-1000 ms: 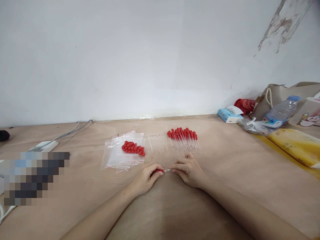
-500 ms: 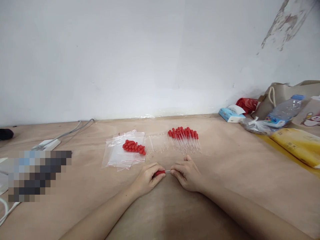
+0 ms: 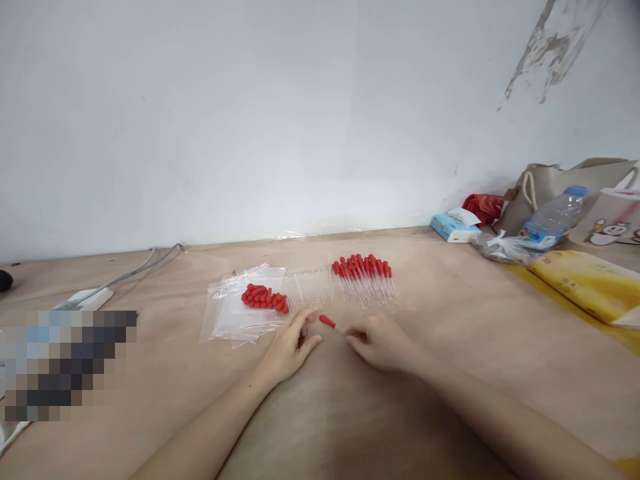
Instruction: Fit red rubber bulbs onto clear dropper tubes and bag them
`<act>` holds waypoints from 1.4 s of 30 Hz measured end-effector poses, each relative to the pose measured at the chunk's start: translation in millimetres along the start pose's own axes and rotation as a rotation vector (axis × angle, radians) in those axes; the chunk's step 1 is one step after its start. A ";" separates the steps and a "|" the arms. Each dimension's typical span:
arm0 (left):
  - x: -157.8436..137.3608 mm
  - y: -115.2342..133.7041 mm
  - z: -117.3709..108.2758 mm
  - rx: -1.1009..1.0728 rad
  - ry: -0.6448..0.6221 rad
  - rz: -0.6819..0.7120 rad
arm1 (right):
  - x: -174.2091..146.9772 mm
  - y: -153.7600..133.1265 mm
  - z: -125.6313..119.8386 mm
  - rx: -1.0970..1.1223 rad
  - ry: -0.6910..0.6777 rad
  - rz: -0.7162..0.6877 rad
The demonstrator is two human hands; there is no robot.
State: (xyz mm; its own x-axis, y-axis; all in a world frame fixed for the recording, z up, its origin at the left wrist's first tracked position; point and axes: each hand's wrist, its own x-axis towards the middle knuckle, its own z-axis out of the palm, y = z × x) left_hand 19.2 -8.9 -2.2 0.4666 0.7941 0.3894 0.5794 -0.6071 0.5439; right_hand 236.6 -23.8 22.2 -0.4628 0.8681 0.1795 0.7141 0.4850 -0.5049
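Note:
My right hand [image 3: 377, 341] is closed on the clear tube end of a dropper [image 3: 327, 321], whose red rubber bulb points up and left. My left hand [image 3: 293, 347] is apart from it, thumb and fingers spread with nothing between them. Beyond the hands lie a pile of red rubber bulbs [image 3: 265, 298] on clear zip bags [image 3: 225, 313], a row of bare clear tubes [image 3: 311, 287], and a group of droppers with red bulbs [image 3: 363, 270] fitted on their tubes.
At the right are a blue tissue pack [image 3: 455, 227], a plastic bottle [image 3: 555, 217], a knotted clear bag [image 3: 505, 248] and a yellow pack [image 3: 585, 283]. A white power strip [image 3: 90, 298] with a grey cable lies at the left. A wall [image 3: 250, 120] rises behind the table.
My left hand has let go of the red bulb and opened. The dropper, still in my right hand, has turned so its bulb points more away. The view has shifted slightly right.

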 end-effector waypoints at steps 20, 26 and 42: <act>0.6 -2.5 0.6 0.010 -0.099 0.028 | 111.0 27.1 27.9 -0.319 0.325 0.574; 0.9 -1.6 0.7 0.007 -0.098 0.032 | 106.0 18.9 28.7 -0.340 0.304 0.509; -1.6 -0.2 1.9 0.051 -0.064 0.056 | 133.5 8.9 20.5 -0.243 0.154 0.682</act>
State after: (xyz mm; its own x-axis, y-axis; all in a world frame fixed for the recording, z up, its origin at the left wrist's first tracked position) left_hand 19.6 -10.1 -4.3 0.5400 0.7563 0.3694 0.5833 -0.6527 0.4834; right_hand 170.3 94.2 24.3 0.1918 0.9813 0.0179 0.9212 -0.1737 -0.3483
